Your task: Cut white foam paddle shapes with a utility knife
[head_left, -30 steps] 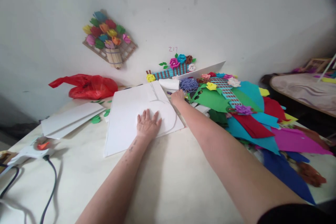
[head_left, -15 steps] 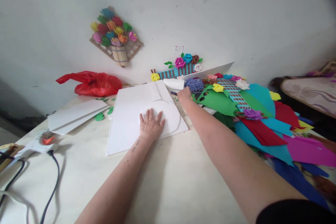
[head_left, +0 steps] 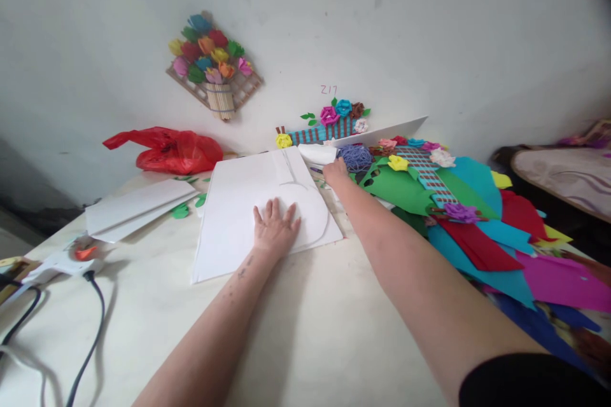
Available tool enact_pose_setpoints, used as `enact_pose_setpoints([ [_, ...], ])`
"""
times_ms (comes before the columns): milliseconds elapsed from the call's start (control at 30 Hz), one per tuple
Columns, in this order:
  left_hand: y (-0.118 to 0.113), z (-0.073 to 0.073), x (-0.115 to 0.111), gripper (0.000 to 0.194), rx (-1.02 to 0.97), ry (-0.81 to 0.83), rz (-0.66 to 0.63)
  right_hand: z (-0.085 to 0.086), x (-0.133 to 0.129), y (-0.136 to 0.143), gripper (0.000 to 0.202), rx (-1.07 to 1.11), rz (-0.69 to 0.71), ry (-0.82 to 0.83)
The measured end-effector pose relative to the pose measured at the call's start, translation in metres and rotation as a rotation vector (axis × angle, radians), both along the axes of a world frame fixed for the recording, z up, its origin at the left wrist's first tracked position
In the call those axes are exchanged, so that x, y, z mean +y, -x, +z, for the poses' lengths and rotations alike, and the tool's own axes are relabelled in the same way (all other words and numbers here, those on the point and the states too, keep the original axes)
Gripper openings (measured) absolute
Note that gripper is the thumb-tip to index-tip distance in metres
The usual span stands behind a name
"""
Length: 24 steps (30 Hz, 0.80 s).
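A white board with a curved outline drawn on it lies on the table. My left hand rests flat on its lower part, fingers spread. Beyond the board's right edge, my right hand has its fingers drawn together beside a dark pen and a tangle of purple-blue string. What those fingers hold, if anything, is too small to make out. A rolled white sheet lies just behind this hand.
Coloured sheets and paper flowers crowd the right side. To the left are a red plastic bag, folded white boards, green paper leaves and a power strip with cables. Paper-flower decorations hang on the wall.
The camera view has shifted slightly. Both hands stay in nearly the same places, my left hand flat on the board and my right hand by the string.
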<state>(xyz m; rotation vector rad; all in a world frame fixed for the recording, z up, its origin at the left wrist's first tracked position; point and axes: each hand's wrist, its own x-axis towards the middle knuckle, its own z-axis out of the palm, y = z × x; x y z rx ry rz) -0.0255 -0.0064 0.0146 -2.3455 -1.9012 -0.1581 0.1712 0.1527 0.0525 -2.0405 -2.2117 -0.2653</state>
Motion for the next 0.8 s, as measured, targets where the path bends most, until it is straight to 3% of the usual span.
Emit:
enact_pose_setpoints([
  [100,0.0,-0.001,0.0,0.055,-0.012,-0.002,-0.003,0.013,-0.005,0.006,0.032,-0.067,-0.05,-0.072],
  [233,0.0,0.001,-0.001,0.053,-0.024,-0.037,-0.023,0.034,-0.018,0.021,0.037,0.095,-0.005,-0.237],
  [300,0.001,0.002,-0.001,0.051,-0.022,-0.084,-0.061,0.044,-0.028,0.03,0.034,0.262,0.015,-0.252],
  [400,0.002,0.002,-0.001,0.048,-0.026,-0.15,-0.139,0.051,-0.046,0.046,0.025,0.757,0.04,-0.207],
  [500,0.003,0.001,0.0,0.046,-0.028,-0.161,-0.177,0.041,-0.064,0.059,0.013,1.386,0.123,0.047],
  [567,0.003,-0.001,0.0,0.046,-0.037,-0.164,-0.183,0.027,-0.075,0.064,0.01,1.653,0.195,0.164],
  [700,0.005,-0.002,-0.001,0.049,-0.095,-0.188,-0.182,-0.004,-0.093,0.072,0.011,1.887,0.233,0.35],
  [800,0.007,-0.005,0.001,0.041,-0.128,-0.207,-0.193,-0.017,-0.099,0.075,0.015,1.944,0.241,0.37],
])
